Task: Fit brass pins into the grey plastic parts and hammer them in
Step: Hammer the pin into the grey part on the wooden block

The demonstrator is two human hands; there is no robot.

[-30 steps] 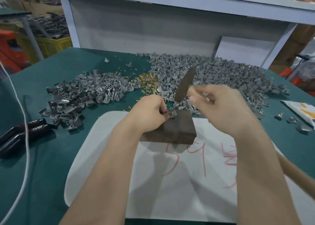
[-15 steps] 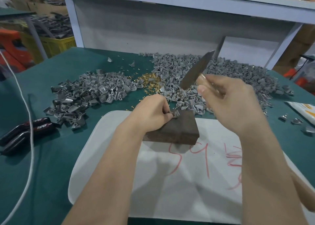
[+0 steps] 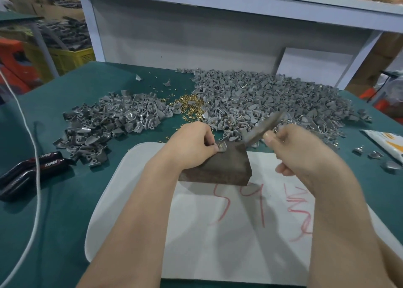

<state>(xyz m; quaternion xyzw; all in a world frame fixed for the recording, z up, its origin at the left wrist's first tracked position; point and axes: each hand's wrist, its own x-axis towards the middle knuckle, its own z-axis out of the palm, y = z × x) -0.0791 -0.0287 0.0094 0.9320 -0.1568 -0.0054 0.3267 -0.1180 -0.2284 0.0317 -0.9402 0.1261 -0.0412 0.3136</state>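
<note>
Where the dark block sits near the far edge of the white board, a grey plastic part with a brass pin showing in it lies on the block's top, pinched by the left hand. At 2 o'clock from the part, the right hand grips a blurred flat metal striker, tilted. Loose pins lie heaped at 11 o'clock, between a small pile of grey parts at 10 o'clock and a large pile at 1 o'clock. Black TAPER-marked handles lie at 9 o'clock on the green table.
</note>
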